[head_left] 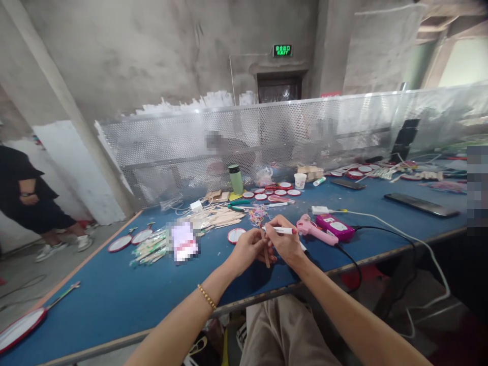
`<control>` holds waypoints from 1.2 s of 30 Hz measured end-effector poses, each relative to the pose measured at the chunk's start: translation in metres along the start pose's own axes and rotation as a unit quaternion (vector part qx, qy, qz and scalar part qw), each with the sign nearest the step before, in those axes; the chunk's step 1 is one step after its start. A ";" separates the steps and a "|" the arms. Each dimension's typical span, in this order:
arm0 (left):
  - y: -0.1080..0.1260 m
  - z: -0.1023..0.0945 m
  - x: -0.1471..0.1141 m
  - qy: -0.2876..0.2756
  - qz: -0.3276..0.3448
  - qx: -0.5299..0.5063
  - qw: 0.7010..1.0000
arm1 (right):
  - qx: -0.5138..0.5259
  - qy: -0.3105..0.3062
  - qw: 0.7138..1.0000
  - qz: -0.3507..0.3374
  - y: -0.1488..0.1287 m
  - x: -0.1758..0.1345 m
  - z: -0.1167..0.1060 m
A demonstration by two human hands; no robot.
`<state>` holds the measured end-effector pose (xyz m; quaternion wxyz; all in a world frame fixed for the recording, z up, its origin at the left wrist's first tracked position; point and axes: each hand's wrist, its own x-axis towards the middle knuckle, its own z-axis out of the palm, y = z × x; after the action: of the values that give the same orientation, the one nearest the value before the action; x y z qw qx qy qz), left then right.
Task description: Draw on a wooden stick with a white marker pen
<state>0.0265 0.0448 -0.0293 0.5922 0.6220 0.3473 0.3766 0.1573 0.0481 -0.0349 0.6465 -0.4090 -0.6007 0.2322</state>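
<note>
My left hand (249, 250) is closed on a flat wooden stick (267, 258) that points down toward the table's front edge. A white marker pen (284, 230) with a red end is gripped in my right hand (286, 244), its tip close to the upper part of the stick. Just left of my hands lies a round white disc with a red rim (236, 235). Beyond them sits a pile of small colourful bands or strings (259, 214). A dark pen (304, 247) shows partly behind my right hand.
A pink glue gun (317, 231) and a purple box (335, 227) with cables lie to the right. Wooden sticks (224, 216), a green bottle (235, 179), a paper cup (300, 181) and more red-rimmed discs (280, 192) stand behind. A person (28, 193) stands at far left.
</note>
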 end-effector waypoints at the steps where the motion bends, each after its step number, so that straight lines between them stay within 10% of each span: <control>1: 0.000 0.000 0.000 -0.001 0.000 0.001 1.000 | -0.002 0.004 1.000 -0.002 0.000 0.000 0.000; 36: 0.003 0.000 -0.002 -0.005 -0.006 -0.013 1.000 | 0.013 -0.004 1.000 -0.004 0.001 0.000 0.000</control>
<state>0.0256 0.0431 -0.0268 0.6037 0.6142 0.3433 0.3747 0.1574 0.0487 -0.0361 0.6504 -0.3972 -0.6019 0.2388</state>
